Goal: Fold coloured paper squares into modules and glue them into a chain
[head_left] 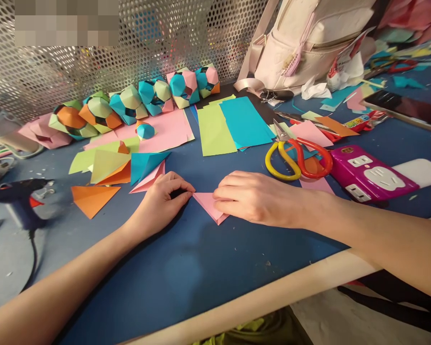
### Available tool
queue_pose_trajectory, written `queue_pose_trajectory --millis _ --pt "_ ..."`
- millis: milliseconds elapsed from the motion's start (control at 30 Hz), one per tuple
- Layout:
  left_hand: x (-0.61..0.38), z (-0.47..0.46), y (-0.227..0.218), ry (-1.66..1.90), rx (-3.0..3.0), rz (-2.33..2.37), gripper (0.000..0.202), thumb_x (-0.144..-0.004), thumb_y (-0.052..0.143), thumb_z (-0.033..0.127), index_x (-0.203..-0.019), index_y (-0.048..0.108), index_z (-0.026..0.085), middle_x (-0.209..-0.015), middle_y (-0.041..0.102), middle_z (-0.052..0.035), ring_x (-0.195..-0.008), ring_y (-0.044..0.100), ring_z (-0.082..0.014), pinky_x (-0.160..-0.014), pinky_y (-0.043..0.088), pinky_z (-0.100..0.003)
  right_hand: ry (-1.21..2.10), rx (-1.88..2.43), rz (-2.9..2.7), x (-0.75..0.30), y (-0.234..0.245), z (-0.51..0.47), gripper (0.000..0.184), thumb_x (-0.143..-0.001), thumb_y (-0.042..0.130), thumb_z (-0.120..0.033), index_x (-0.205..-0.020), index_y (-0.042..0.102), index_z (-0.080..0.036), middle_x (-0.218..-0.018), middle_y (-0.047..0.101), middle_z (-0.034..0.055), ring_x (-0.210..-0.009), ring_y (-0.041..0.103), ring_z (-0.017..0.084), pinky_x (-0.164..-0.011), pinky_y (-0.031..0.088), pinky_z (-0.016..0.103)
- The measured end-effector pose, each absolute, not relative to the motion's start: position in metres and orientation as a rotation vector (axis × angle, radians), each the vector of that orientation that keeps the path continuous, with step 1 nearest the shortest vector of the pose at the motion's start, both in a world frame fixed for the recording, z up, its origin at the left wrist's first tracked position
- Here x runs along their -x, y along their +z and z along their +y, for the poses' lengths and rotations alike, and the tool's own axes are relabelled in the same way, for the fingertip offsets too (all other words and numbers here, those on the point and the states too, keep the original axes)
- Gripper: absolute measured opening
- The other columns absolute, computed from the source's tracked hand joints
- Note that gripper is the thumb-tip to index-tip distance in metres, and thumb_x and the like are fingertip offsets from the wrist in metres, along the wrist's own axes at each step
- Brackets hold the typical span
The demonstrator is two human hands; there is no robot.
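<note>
A folded pink paper triangle (209,203) lies on the blue tabletop, its point toward me. My left hand (170,194) pinches its left corner between thumb and forefinger. On the triangle's right side rests my right hand (253,199), fingers bent and pressed together over the paper, hiding that corner. Left of my left hand are more folded triangles: a blue one (145,165), a pink one (153,178) partly under it, and an orange one (94,197). Yellow-green folded paper (107,165) overlaps another orange piece behind them.
Finished paper balls (129,103) line the mesh panel. Green sheets (215,129) and blue sheets (249,122) lie ahead. Scissors (296,155) and a purple power strip (373,175) are right, a glue gun (19,201) left. A backpack (309,43) stands behind.
</note>
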State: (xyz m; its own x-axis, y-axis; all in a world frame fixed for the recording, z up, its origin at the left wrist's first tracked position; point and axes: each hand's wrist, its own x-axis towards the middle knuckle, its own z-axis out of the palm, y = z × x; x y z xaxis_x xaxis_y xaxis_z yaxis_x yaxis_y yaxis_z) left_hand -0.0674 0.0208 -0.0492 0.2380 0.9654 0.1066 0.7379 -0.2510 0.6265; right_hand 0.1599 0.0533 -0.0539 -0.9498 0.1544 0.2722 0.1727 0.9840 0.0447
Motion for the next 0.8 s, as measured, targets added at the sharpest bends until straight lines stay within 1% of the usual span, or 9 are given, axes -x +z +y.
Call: queue_pose_trajectory --millis 100,300,600,800 --pt "0.0682 0.0210 -0.0493 0.659 -2.076 1.542 0.015 -0.081 0.055 0.026 -0.080 0.069 0.020 -0.083 0.062 -0.0033 -0.083 0.058 -0.0181 -0.077 0.047 -0.032 -0.107 0.230 -2.851 -0.1606 -0.0529 0.0520 0.026 -0.093 0.045 -0.009 -0.077 0.065 -0.013 -0.080 0.060 0.0071 -0.078 0.047 0.017 -0.069 0.032 0.030" --pt "0.0681 0.0211 -0.0496 0.673 -2.096 1.519 0.017 -0.082 0.055 0.024 -0.084 0.070 0.019 -0.084 0.062 -0.0041 -0.084 0.058 -0.0176 -0.078 0.046 -0.031 -0.163 0.213 -2.876 -0.1608 -0.0500 0.0512 0.026 -0.093 0.045 -0.011 -0.077 0.065 -0.012 -0.076 0.059 0.0062 -0.074 0.045 0.016 -0.067 0.031 0.030" --pt "0.0680 0.0213 -0.0510 0.676 -2.115 1.528 0.017 -0.081 0.054 0.024 -0.082 0.071 0.020 -0.083 0.061 -0.0034 -0.083 0.058 -0.0176 -0.077 0.046 -0.032 -0.228 0.178 -2.873 -0.1622 -0.0477 0.0506 0.028 -0.094 0.042 -0.009 -0.079 0.065 -0.013 -0.075 0.058 0.0051 -0.073 0.045 0.016 -0.068 0.031 0.031" --pt "0.0671 0.0213 -0.0502 0.668 -2.113 1.541 0.017 -0.080 0.055 0.025 -0.082 0.071 0.020 -0.082 0.060 -0.0033 -0.082 0.057 -0.0177 -0.077 0.046 -0.032 -0.213 0.147 -2.853 -0.1620 -0.0470 0.0489 0.030 -0.096 0.042 -0.014 -0.076 0.064 -0.013 -0.073 0.056 0.0046 -0.073 0.045 0.016 -0.068 0.031 0.031"
